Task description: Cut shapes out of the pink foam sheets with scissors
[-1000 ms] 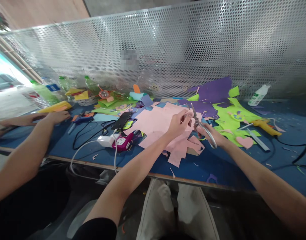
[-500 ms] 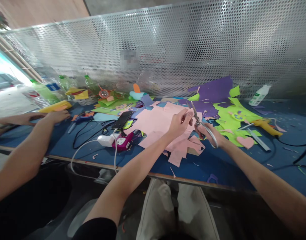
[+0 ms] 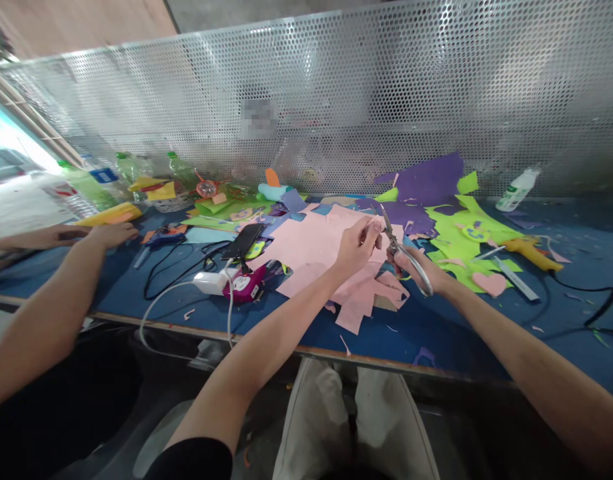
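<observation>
My right hand [image 3: 411,263] is closed round the handles of a pair of scissors [image 3: 389,230], whose blades point up and away from me. Close to the blades, my left hand [image 3: 357,247] pinches a small piece of pink felt [image 3: 377,223], partly hidden by the fingers. Both hands hover over a pile of pink felt sheets [image 3: 306,243] with cut, jagged edges. Right of my right hand lie lime green felt [image 3: 453,240] and a pink heart cutout [image 3: 489,284].
A yellow glue gun [image 3: 531,252], a utility knife [image 3: 519,280] and a white bottle [image 3: 519,189] lie or stand at right. Left are a phone [image 3: 243,241], a magenta power strip [image 3: 247,284] and cables. A co-worker's hands [image 3: 106,235] rest farther left. A perforated metal panel [image 3: 336,87] bounds the back.
The scissors and my right hand have shifted slightly left and turned a little. My left hand still pinches the small pink piece beside the blades.
</observation>
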`<state>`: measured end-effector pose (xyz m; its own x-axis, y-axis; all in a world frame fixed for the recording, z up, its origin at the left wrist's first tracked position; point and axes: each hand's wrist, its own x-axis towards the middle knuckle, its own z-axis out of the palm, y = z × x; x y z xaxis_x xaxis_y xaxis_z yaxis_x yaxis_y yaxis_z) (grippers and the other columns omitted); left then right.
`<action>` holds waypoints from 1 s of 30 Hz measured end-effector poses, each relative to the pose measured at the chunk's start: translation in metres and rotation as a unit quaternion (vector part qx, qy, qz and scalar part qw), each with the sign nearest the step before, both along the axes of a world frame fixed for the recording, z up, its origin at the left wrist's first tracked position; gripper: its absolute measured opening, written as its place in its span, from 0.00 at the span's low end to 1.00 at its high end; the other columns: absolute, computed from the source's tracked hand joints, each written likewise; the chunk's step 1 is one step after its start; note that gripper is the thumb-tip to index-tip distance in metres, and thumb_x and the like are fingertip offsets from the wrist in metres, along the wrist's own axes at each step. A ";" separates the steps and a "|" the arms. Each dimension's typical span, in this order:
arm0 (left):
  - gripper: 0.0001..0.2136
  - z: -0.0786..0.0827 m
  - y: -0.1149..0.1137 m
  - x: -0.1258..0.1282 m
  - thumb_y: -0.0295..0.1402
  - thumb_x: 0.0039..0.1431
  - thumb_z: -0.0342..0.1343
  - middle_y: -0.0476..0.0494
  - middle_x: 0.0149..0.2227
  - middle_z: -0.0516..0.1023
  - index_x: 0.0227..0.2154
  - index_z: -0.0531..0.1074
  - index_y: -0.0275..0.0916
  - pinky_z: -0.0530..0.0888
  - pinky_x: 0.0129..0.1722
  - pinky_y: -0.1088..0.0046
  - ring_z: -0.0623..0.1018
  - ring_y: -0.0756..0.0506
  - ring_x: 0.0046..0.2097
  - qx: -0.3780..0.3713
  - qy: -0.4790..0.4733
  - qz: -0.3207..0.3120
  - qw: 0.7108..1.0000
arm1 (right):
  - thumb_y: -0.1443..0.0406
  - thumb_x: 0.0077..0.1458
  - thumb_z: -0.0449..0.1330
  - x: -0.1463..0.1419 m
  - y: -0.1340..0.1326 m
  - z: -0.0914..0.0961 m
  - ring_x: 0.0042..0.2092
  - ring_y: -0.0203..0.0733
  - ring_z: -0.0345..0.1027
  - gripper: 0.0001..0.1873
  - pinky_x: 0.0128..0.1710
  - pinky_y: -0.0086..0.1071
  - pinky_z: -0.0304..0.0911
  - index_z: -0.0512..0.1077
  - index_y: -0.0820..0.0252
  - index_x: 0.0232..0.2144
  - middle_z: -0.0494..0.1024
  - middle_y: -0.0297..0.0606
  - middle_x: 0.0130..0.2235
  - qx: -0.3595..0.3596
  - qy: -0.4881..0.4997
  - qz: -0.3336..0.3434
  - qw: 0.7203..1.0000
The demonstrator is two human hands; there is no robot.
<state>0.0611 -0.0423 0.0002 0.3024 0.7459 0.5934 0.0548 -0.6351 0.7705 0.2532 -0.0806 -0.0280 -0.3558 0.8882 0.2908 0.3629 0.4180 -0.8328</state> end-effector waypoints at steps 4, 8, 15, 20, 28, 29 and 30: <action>0.22 -0.001 0.001 0.001 0.53 0.71 0.45 0.51 0.24 0.74 0.35 0.69 0.39 0.66 0.27 0.77 0.70 0.54 0.24 -0.011 0.009 0.008 1.000 | 0.35 0.56 0.49 -0.003 -0.001 0.002 0.23 0.38 0.62 0.31 0.24 0.33 0.60 0.65 0.55 0.28 0.66 0.32 0.21 0.005 0.004 -0.019 1.000; 0.21 -0.002 0.000 0.002 0.53 0.71 0.45 0.51 0.24 0.75 0.36 0.70 0.39 0.67 0.27 0.78 0.70 0.54 0.24 -0.009 0.025 0.010 1.000 | 0.36 0.57 0.49 -0.003 -0.002 0.004 0.22 0.38 0.60 0.31 0.23 0.33 0.58 0.65 0.55 0.27 0.66 0.32 0.20 0.031 -0.017 -0.036 0.999; 0.20 0.000 -0.001 0.000 0.51 0.72 0.44 0.51 0.24 0.74 0.36 0.69 0.39 0.67 0.28 0.78 0.70 0.54 0.24 0.005 0.033 0.003 0.999 | 0.39 0.59 0.51 -0.001 0.000 0.004 0.23 0.38 0.58 0.27 0.23 0.31 0.54 0.63 0.55 0.25 0.65 0.32 0.20 0.058 -0.045 -0.063 0.995; 0.19 0.002 -0.001 -0.001 0.49 0.72 0.45 0.51 0.24 0.75 0.36 0.70 0.39 0.68 0.28 0.78 0.71 0.53 0.25 0.005 0.040 0.014 0.999 | 0.39 0.57 0.52 -0.003 -0.002 0.004 0.21 0.35 0.54 0.28 0.21 0.31 0.50 0.61 0.55 0.22 0.63 0.31 0.18 0.057 -0.051 -0.094 0.993; 0.14 0.005 0.001 -0.005 0.42 0.71 0.49 0.51 0.23 0.76 0.35 0.72 0.39 0.68 0.29 0.78 0.70 0.53 0.24 0.025 0.060 0.017 0.998 | 0.40 0.58 0.51 0.001 0.002 0.003 0.24 0.36 0.56 0.27 0.24 0.31 0.53 0.63 0.56 0.27 0.63 0.30 0.23 0.078 -0.063 -0.066 0.993; 0.14 0.004 0.000 -0.005 0.42 0.71 0.49 0.51 0.23 0.76 0.35 0.72 0.39 0.68 0.29 0.78 0.70 0.53 0.24 0.026 0.062 0.015 0.998 | 0.40 0.59 0.51 0.001 0.002 0.003 0.24 0.36 0.57 0.27 0.24 0.31 0.53 0.63 0.56 0.27 0.63 0.30 0.23 0.074 -0.060 -0.063 0.993; 0.14 0.004 0.000 -0.005 0.42 0.71 0.49 0.51 0.24 0.76 0.35 0.72 0.39 0.67 0.29 0.78 0.69 0.53 0.24 0.027 0.062 0.013 0.998 | 0.40 0.59 0.51 0.001 0.002 0.003 0.24 0.36 0.57 0.27 0.24 0.31 0.53 0.64 0.56 0.27 0.63 0.30 0.23 0.069 -0.057 -0.061 0.994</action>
<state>0.0559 -0.0422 0.0046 0.3580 0.7225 0.5914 0.1648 -0.6724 0.7216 0.2541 -0.0785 -0.0246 -0.2860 0.8808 0.3774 0.5062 0.4733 -0.7209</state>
